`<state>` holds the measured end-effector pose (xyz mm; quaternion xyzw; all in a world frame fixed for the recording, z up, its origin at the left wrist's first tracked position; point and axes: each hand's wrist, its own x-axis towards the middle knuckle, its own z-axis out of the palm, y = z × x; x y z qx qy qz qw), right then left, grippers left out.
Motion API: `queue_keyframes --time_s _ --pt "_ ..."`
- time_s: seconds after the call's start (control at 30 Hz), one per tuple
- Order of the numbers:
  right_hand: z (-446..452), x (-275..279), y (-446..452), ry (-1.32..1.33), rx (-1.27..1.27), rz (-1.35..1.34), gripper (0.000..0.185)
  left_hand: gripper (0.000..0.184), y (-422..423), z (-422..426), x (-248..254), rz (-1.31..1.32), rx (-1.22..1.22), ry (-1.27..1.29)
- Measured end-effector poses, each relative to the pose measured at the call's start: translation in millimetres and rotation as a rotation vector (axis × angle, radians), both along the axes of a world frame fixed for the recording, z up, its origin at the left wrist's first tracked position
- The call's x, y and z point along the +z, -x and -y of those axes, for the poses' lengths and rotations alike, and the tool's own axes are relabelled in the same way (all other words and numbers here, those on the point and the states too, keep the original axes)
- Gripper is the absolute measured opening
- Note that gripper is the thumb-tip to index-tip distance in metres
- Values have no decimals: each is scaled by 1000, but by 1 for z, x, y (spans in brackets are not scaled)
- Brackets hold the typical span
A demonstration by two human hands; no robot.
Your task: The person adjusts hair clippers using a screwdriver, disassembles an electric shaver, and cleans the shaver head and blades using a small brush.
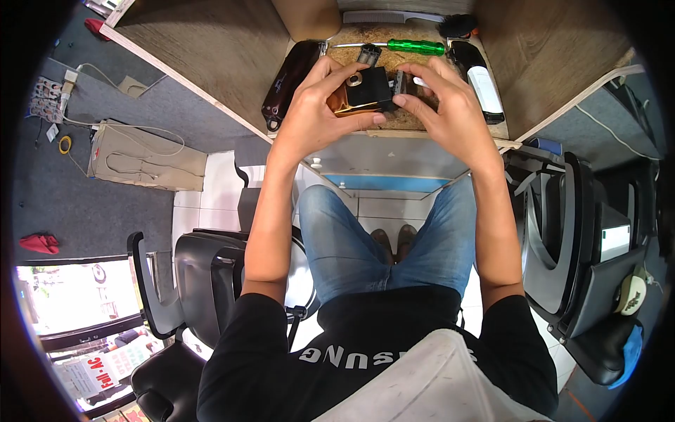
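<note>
My left hand (316, 109) is closed around a black, box-shaped device with gold-coloured sides (371, 90), its thumb along the near edge. A round metal fitting shows on the black face. My right hand (448, 105) pinches a small dark, ridged piece, which looks like a clipper blade (399, 84), close against the device's right end. Whether the two parts touch, I cannot tell. Just behind my left fingers lies a small dark part (369, 54). A screwdriver with a green handle (415, 47) rests beyond both hands.
A dark brown hair clipper (295, 81) lies at the left of the worn shelf, a black-and-white clipper (481, 84) at the right. Behind are a grey comb (383, 17) and a black brush-like item (457, 26). Wooden side panels (204, 53) flank the shelf; black chairs (204, 274) stand nearby.
</note>
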<state>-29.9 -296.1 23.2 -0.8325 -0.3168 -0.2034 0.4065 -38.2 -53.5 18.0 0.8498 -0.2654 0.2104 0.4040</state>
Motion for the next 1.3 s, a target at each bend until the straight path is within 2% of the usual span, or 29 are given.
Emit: queue_keyframes --time_s 0.13,0.23,0.43,0.63,0.93,1.03,1.3 --pt "-2 -4 -2 -35 23 96 39 72 2 1 3 -57 20 5" --pt "1 -1 -2 31 45 63 38 72 2 0 2 -51 20 -12" --pt "-4 12 8 -34 53 -94 37 73 0 1 0 6 6 2" --pt "-2 -2 1 30 25 88 39 75 3 0 5 -54 41 -52" --pt "-6 -2 4 16 -35 99 38 75 1 -1 0 -5 25 -51" --pt "-5 -7 -1 102 -61 263 37 73 1 1 0 -29 22 -31" --pt "-9 -7 -1 123 -82 235 29 74 1 2 -1 1 33 -65"
